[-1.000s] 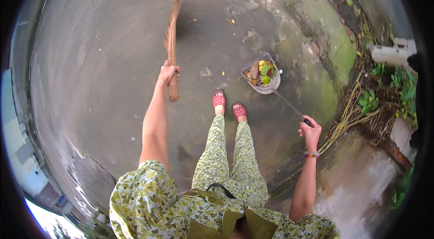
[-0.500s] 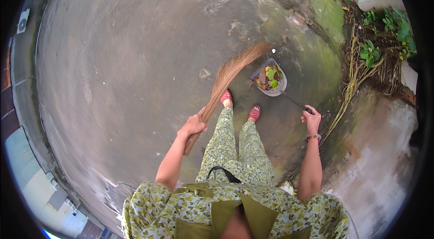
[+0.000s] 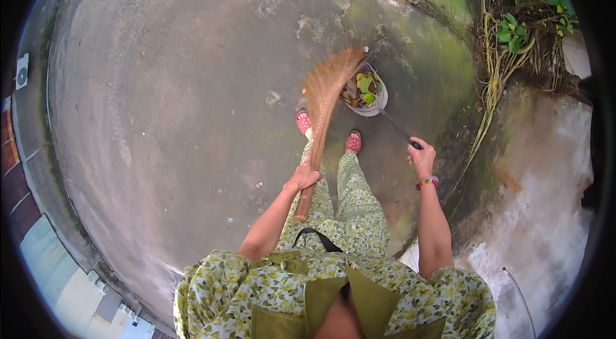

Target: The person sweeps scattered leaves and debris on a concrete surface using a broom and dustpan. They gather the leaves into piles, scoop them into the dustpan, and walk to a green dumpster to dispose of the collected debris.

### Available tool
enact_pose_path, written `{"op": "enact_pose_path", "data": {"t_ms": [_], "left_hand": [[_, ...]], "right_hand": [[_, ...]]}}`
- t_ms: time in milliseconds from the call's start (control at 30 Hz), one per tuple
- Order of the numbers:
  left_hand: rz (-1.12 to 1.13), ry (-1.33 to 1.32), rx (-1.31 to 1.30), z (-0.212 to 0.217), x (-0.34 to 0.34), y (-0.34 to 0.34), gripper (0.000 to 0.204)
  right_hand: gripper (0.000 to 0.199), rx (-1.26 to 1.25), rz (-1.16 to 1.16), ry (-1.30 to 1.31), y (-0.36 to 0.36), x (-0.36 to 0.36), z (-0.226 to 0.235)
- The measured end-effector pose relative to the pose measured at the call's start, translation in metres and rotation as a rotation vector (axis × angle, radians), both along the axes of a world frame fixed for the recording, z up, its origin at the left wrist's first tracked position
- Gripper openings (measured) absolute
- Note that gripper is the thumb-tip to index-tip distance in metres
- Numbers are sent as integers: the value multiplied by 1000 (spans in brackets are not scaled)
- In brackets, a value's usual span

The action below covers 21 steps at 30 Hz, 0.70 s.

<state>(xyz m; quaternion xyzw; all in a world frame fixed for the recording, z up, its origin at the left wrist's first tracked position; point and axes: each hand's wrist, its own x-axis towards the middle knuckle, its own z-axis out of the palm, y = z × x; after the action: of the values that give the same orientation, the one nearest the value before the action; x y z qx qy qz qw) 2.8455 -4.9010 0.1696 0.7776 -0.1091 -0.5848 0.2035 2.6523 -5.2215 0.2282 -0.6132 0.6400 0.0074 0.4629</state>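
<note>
My left hand (image 3: 304,177) is wrapped round the bound handle of a brown straw broom (image 3: 325,96). The broom's spread bristles are a little blurred and reach up to the left edge of the dustpan, hiding part of that side. With my right hand (image 3: 421,157) I grip the black end of the long thin handle of a whitish dustpan (image 3: 372,110), which sits on the concrete ahead of my feet. Green, yellow and brown leaves (image 3: 364,87) lie in the pan. Just past its far edge, by the bristle tips, is a small white bit (image 3: 366,50).
Grey, mossy concrete ground (image 3: 179,95) spreads all round. Along the right run vines and roots (image 3: 493,95) with green plants (image 3: 511,32), beside a pale stained surface (image 3: 539,178). My feet in red shoes (image 3: 353,141) stand just short of the dustpan.
My left hand has moved right and the broom has swung more upright, its bristles fanning out beside the dustpan. The whole view has shifted slightly; the right hand still grips the pan's handle.
</note>
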Motion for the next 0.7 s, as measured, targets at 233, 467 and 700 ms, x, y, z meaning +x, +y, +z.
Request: {"op": "enact_pose_path", "data": {"t_ms": [233, 467, 700], "left_hand": [[125, 264, -122, 122, 11, -15, 90], [64, -12, -24, 171, 61, -44, 89], [-80, -70, -115, 89, 122, -175, 89]], "right_hand": [[25, 18, -36, -119, -16, -23, -8], [23, 9, -170, -186, -45, -81, -4], [25, 23, -386, -340, -28, -185, -10]]}}
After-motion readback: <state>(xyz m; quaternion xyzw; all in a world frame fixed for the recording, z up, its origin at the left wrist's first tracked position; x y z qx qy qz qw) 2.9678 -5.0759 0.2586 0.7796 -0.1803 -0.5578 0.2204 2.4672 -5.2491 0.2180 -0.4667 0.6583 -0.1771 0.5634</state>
